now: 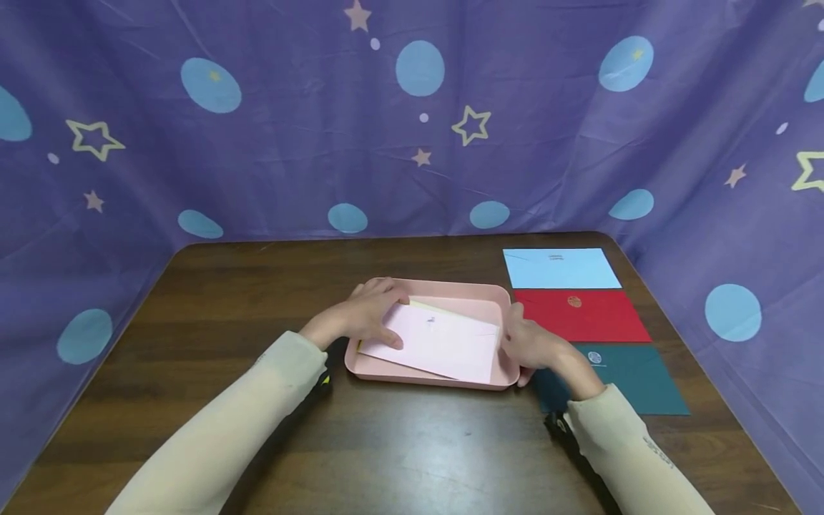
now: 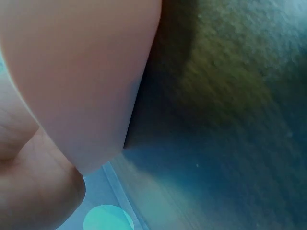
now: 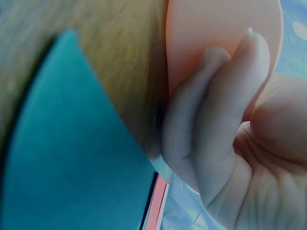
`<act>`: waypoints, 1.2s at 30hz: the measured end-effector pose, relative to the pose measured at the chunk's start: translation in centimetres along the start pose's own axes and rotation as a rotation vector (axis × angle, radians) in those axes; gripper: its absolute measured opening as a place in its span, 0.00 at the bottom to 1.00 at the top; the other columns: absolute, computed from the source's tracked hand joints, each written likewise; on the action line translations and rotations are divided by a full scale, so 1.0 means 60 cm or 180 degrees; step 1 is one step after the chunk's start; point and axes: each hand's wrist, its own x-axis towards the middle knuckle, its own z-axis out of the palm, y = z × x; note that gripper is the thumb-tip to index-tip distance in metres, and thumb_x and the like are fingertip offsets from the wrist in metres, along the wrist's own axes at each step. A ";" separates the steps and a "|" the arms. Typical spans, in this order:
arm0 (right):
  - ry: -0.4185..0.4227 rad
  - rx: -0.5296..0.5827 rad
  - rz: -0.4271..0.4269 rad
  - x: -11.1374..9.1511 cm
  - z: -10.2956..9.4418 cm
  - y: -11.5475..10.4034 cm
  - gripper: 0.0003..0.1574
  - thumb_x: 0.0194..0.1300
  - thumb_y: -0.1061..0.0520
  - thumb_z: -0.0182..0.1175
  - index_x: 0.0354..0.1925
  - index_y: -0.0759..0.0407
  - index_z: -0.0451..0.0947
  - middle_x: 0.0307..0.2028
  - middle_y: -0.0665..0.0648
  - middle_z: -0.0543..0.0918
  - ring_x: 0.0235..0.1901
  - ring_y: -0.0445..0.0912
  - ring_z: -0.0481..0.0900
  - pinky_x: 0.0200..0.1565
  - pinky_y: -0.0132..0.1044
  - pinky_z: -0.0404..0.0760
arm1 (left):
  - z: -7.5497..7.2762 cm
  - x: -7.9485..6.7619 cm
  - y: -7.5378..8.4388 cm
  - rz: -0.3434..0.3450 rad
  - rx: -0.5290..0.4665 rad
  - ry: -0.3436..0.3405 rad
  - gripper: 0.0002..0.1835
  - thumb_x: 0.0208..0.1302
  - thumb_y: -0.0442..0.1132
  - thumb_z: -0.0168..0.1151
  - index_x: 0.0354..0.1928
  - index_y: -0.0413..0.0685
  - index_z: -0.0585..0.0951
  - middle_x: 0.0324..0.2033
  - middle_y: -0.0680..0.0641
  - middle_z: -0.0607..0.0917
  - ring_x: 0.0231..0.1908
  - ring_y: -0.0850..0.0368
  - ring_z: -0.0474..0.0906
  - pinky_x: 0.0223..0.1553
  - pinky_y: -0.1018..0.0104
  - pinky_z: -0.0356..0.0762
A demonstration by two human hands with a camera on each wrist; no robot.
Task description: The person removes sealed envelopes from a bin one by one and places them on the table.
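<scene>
A shallow pink tray [image 1: 444, 287] holds a pale pink envelope [image 1: 444, 340], which lies slanted in it. A thin yellowish edge shows beneath that envelope. Over the tray's left side reaches my left hand [image 1: 367, 311], thumb and forefinger spread and touching the envelope's left end. The left wrist view shows this hand [image 2: 38, 177] past the tray's outer wall [image 2: 91, 76], its fingertips hidden. On the right, my right hand [image 1: 531, 340] grips the tray's rim. Its bent fingers [image 3: 225, 91] lie against the outer wall in the right wrist view.
Right of the tray, a light blue envelope [image 1: 560, 269], a red envelope [image 1: 586, 315] and a dark teal envelope [image 1: 634, 383] lie in a column on the brown wooden table [image 1: 257, 300]. A purple curtain [image 1: 309, 143] with stars and ovals hangs behind and at both sides.
</scene>
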 end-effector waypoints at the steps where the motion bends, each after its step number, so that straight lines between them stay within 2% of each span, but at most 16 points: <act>1: -0.0004 0.0003 -0.0002 0.001 0.000 0.000 0.46 0.81 0.59 0.53 0.75 0.72 0.33 0.23 0.63 0.82 0.17 0.53 0.85 0.26 0.41 0.86 | 0.001 0.000 -0.001 0.0002 -0.0005 0.0013 0.43 0.55 0.55 0.83 0.69 0.46 0.75 0.74 0.41 0.68 0.78 0.36 0.54 0.75 0.37 0.52; 7: 0.0011 0.0018 -0.0017 0.004 0.001 0.001 0.40 0.81 0.59 0.52 0.72 0.72 0.38 0.23 0.63 0.81 0.16 0.53 0.85 0.25 0.41 0.86 | 0.003 0.000 -0.004 -0.0008 0.0006 0.0110 0.43 0.53 0.55 0.84 0.67 0.45 0.75 0.67 0.43 0.72 0.73 0.39 0.60 0.72 0.41 0.56; 12: 0.0008 0.0029 -0.0047 0.004 0.002 0.002 0.37 0.81 0.60 0.51 0.70 0.72 0.39 0.23 0.63 0.81 0.16 0.53 0.85 0.24 0.42 0.86 | 0.006 0.000 -0.006 0.0011 -0.0014 0.0202 0.42 0.51 0.54 0.84 0.63 0.45 0.75 0.60 0.44 0.73 0.65 0.41 0.64 0.69 0.44 0.59; 16: 0.0012 0.0002 -0.0032 0.004 0.002 0.001 0.39 0.80 0.59 0.53 0.71 0.72 0.39 0.23 0.63 0.82 0.16 0.52 0.85 0.25 0.41 0.86 | 0.008 0.001 -0.007 0.0026 -0.0077 0.0315 0.42 0.49 0.52 0.86 0.62 0.46 0.73 0.56 0.45 0.72 0.59 0.44 0.66 0.65 0.47 0.61; 21: 0.0003 -0.0023 -0.0014 0.004 0.001 0.001 0.44 0.80 0.59 0.53 0.74 0.73 0.35 0.23 0.63 0.82 0.17 0.52 0.85 0.26 0.41 0.86 | 0.008 0.002 -0.008 -0.0004 -0.0155 0.0457 0.42 0.50 0.52 0.87 0.62 0.47 0.73 0.54 0.46 0.71 0.55 0.47 0.69 0.61 0.48 0.60; 25: -0.0012 -0.0012 -0.0037 0.002 0.001 0.001 0.46 0.80 0.59 0.54 0.74 0.72 0.34 0.24 0.62 0.82 0.17 0.52 0.85 0.26 0.41 0.86 | 0.004 0.003 -0.010 0.0009 -0.0369 0.0536 0.35 0.53 0.48 0.86 0.57 0.49 0.75 0.51 0.47 0.72 0.53 0.49 0.72 0.60 0.50 0.62; 30: -0.0022 0.0003 -0.0089 0.001 -0.001 0.001 0.45 0.80 0.59 0.55 0.74 0.72 0.35 0.24 0.62 0.82 0.17 0.52 0.85 0.27 0.41 0.86 | -0.009 0.001 -0.010 0.0083 -0.0775 0.0624 0.25 0.56 0.37 0.83 0.52 0.47 0.78 0.48 0.45 0.77 0.51 0.49 0.74 0.59 0.53 0.71; 36: -0.0060 0.0020 -0.0078 0.001 -0.002 0.001 0.48 0.80 0.60 0.53 0.76 0.74 0.30 0.23 0.62 0.82 0.17 0.52 0.85 0.27 0.41 0.86 | -0.020 -0.006 -0.009 -0.0103 -0.1130 0.0729 0.22 0.57 0.36 0.83 0.50 0.47 0.81 0.43 0.47 0.86 0.46 0.52 0.81 0.53 0.58 0.76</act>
